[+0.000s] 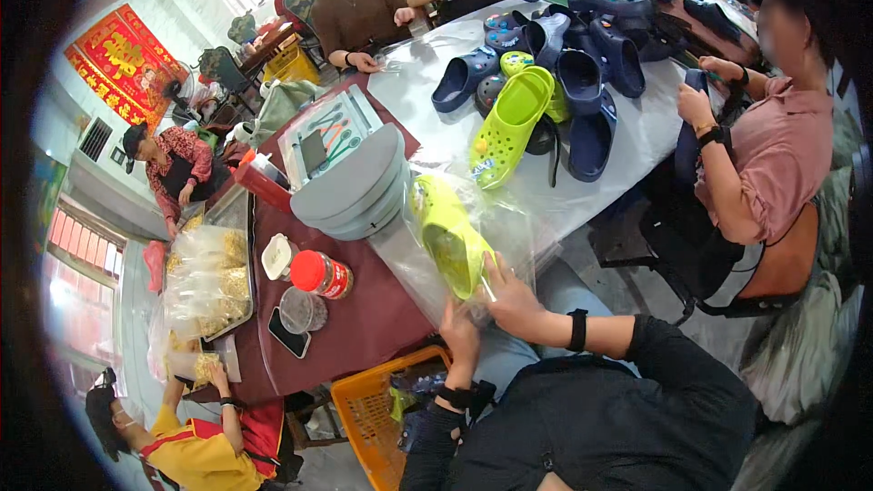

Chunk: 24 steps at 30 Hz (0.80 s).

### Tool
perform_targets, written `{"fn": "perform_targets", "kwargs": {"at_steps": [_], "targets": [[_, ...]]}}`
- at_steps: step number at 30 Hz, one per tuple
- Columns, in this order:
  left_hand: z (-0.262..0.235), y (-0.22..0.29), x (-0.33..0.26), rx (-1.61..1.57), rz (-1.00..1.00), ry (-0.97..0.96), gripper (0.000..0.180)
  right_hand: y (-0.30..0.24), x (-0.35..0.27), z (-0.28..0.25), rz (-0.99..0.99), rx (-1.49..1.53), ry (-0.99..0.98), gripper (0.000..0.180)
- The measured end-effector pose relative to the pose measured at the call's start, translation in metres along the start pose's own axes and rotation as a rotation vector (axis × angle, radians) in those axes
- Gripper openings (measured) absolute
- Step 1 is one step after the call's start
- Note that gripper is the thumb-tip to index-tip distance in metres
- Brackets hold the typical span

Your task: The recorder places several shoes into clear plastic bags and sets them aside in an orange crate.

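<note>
A lime-green clog (444, 235) lies partly inside a thin transparent plastic bag (509, 218) at the near edge of the table. My right hand (511, 298) is closed at the clog's near end, with its fingers on the clog and the film. Just left of it, my left hand (460, 331) pinches the near edge of the bag, below the clog. Beyond the bag, another lime-green clog (514, 123) with small charms leans on a heap of navy clogs (582, 82).
On the left stand stacked grey round pieces (350, 184), a red-lidded jar (321, 275), a plastic cup (303, 310) and a phone (289, 333). An orange basket (368, 418) sits below the table edge. Co-workers sit around; one at right (764, 155) holds a navy clog.
</note>
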<state>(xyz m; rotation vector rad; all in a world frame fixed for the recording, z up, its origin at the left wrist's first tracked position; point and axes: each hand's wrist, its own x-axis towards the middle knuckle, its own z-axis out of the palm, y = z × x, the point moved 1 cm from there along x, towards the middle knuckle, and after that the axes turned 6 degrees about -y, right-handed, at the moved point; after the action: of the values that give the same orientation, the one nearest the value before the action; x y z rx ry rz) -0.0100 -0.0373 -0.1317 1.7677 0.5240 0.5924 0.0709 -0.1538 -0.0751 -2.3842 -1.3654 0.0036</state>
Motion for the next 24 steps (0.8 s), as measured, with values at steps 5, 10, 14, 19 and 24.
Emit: {"fn": "perform_targets", "kwargs": {"at_steps": [5,10,14,19,24], "targets": [[-0.004,-0.010,-0.002,0.294,0.214,-0.032,0.020,0.007,0.006,0.019,-0.009,0.017,0.097,0.036],[-0.011,-0.032,-0.006,0.201,0.133,0.053,0.029,0.018,0.010,0.032,-0.250,0.079,0.157,0.038],[-0.017,-0.015,-0.006,0.115,0.003,-0.113,0.038,0.041,0.010,0.062,-0.310,0.100,0.192,0.040],[-0.005,0.002,-0.003,0.339,0.098,-0.159,0.068,0.036,0.005,0.044,-0.380,0.282,-0.046,0.040],[-0.007,-0.026,0.012,0.181,0.159,-0.028,0.087,0.017,-0.015,-0.004,-0.584,0.419,-0.128,0.038]]}}
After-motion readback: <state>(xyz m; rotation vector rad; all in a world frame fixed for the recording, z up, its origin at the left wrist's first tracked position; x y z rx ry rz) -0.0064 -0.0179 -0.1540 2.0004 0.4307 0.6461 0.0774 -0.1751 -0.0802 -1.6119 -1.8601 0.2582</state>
